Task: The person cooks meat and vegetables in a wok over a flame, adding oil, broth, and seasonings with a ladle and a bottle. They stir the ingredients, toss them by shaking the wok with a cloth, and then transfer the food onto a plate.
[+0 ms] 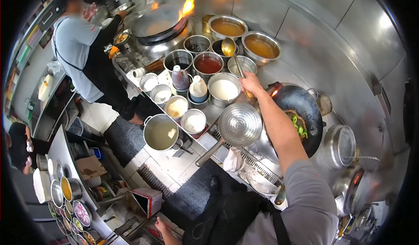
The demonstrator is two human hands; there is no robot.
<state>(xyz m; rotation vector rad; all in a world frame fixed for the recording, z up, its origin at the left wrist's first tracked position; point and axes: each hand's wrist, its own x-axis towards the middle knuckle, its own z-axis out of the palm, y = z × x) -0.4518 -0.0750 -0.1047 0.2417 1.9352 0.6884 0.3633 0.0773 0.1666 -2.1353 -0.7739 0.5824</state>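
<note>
My right hand [250,82] is wrapped round the handle of a ladle [228,47], its arm stretched forward. The ladle's bowl, with golden liquid in it, overlaps a dark-filled pot between the broth bowls. Below my right forearm a black wok [312,109] sits on the stove, holding green peppers [297,125] and other food that my arm partly hides. A perforated strainer [240,123] lies nearby, its handle toward the floor side. My left hand [163,226] is low at the left, near a counter edge, with loose fingers and nothing visible in them.
Two bowls of amber broth [262,46], a red sauce pot [208,64] and two squeeze bottles [198,87] stand among seasoning tubs. A stockpot [160,132] is left of the strainer. A co-worker [80,44] stands beside a flaming wok [155,24]. Ingredient bowls [81,213] line the left counter.
</note>
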